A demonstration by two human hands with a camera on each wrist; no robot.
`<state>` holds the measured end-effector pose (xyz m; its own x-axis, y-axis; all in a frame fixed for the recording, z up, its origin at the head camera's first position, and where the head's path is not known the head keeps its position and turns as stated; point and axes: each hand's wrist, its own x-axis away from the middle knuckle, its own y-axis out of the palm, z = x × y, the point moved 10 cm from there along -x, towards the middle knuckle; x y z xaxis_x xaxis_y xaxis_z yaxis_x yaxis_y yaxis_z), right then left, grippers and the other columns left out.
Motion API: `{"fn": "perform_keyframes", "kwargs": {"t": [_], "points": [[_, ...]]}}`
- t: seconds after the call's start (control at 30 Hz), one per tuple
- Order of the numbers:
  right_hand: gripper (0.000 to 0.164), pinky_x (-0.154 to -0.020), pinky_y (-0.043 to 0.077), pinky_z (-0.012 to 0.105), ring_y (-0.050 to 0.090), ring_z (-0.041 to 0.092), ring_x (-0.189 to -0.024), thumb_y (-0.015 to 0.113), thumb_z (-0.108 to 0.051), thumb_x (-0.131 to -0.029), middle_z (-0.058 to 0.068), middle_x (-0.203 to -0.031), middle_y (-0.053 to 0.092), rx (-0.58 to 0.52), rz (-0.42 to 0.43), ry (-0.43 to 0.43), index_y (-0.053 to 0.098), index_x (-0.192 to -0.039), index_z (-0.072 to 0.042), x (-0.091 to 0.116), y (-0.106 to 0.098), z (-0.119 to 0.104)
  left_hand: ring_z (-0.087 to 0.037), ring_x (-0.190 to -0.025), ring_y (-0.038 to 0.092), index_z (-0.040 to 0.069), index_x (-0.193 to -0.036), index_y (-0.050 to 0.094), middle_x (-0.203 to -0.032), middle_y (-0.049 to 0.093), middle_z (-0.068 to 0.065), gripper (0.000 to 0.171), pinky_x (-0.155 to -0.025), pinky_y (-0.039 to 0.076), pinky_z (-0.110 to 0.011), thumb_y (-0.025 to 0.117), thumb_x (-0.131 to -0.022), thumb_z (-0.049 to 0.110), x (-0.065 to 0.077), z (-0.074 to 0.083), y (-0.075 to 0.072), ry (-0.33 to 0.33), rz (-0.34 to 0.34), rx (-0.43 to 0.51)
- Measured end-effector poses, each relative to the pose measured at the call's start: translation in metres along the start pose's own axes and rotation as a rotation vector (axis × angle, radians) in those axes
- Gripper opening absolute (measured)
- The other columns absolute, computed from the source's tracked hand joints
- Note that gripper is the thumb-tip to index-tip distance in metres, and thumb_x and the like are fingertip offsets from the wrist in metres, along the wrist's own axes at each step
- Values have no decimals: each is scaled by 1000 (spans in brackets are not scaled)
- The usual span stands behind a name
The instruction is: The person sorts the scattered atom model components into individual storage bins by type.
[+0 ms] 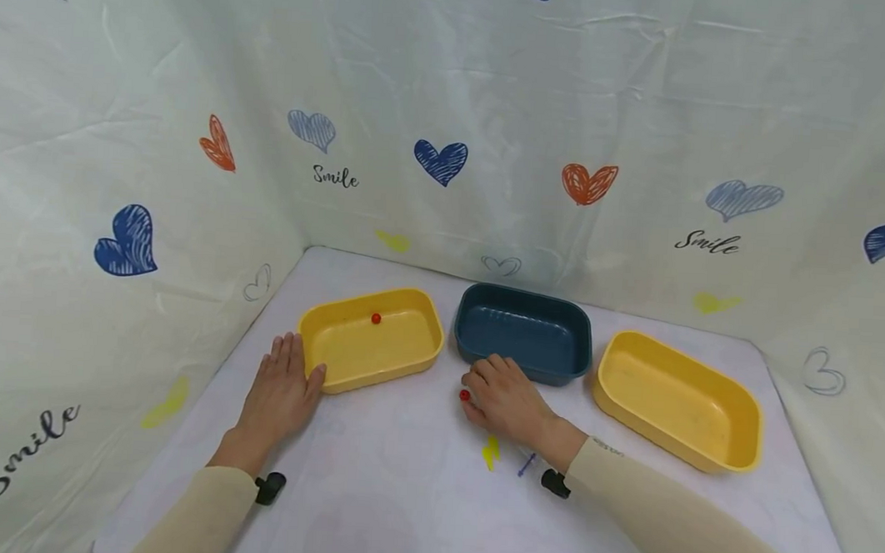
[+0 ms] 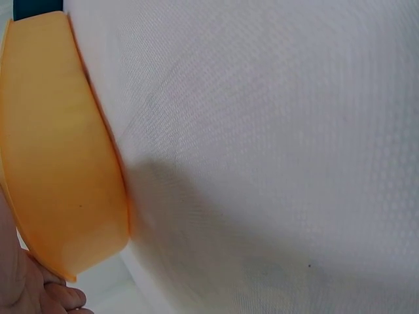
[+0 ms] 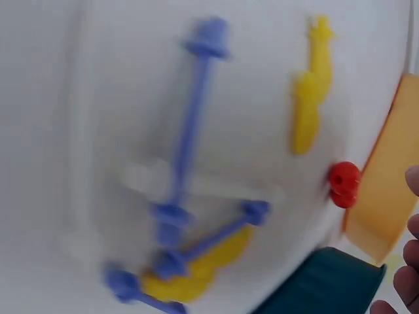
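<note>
My left hand (image 1: 279, 389) rests with straight fingers against the near left side of a yellow tray (image 1: 368, 379); its fingertips show by the tray's rim in the left wrist view. Inside that tray lies a small round red piece (image 1: 376, 318). My right hand (image 1: 507, 401), fingers loosely bent, hovers low in front of a dark blue tray (image 1: 526, 295). By its thumb and forefinger is another red piece (image 1: 465, 395), rounded with a hole (image 3: 345, 176). The right wrist view shows this piece apart from the visible fingertips (image 3: 411, 252); the thumb is hidden there.
A second yellow tray (image 1: 674, 435) stands at the right. Under my right forearm lie blue rods (image 3: 190, 131) with knobbed ends, yellow lobed pieces (image 3: 306, 118) and blurred white rods (image 3: 209, 186). A curtain printed with hearts (image 1: 441, 161) hangs behind the table and along its sides.
</note>
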<state>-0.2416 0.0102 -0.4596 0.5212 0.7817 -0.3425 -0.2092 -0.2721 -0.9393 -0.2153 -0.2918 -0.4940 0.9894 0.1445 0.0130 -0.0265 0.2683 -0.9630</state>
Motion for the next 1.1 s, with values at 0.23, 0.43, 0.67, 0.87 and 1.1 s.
{"fn": "perform_keyframes", "kwargs": {"t": [0.23, 0.43, 0.67, 0.87, 1.1], "points": [[29, -75, 41, 29, 49, 20, -93, 78, -29, -82, 0, -101, 59, -20, -14, 10, 67, -106, -16, 20, 12, 1, -43, -150, 2, -8, -153, 1, -160, 5, -29, 80, -120, 9, -60, 25, -104, 51, 1, -1, 0, 8, -16, 29], [27, -74, 39, 28, 47, 18, -92, 78, -28, -82, -1, -101, 58, -45, -18, 39, 68, -104, -17, 25, 17, 4, -43, -150, 2, -8, -153, 0, -160, 4, -30, 81, -120, 8, -60, 22, -104, 53, 1, -2, 1, 11, -17, 35], [23, -72, 37, 27, 46, 17, -90, 75, -31, -85, -3, -102, 59, -27, -40, 48, 69, -103, -18, 28, 24, 6, -44, -149, 2, -8, -153, 0, -160, 5, -30, 81, -120, 9, -60, 22, -104, 53, 0, -1, 1, 12, -14, 36], [21, -72, 35, 27, 46, 18, -89, 75, -31, -85, -2, -99, 57, -8, -24, 33, 68, -98, -17, 26, 28, 5, -43, -150, 2, -7, -153, -1, -160, 4, -29, 80, -120, 8, -60, 26, -104, 50, 1, 0, 0, 5, -21, 42], [19, -73, 36, 28, 47, 18, -89, 72, -31, -87, -1, -99, 59, -5, -39, 35, 68, -97, -15, 24, 29, 3, -43, -150, 0, -7, -153, -1, -161, 3, -29, 80, -120, 7, -59, 25, -104, 51, 1, 0, 0, 4, -30, 47]]}}
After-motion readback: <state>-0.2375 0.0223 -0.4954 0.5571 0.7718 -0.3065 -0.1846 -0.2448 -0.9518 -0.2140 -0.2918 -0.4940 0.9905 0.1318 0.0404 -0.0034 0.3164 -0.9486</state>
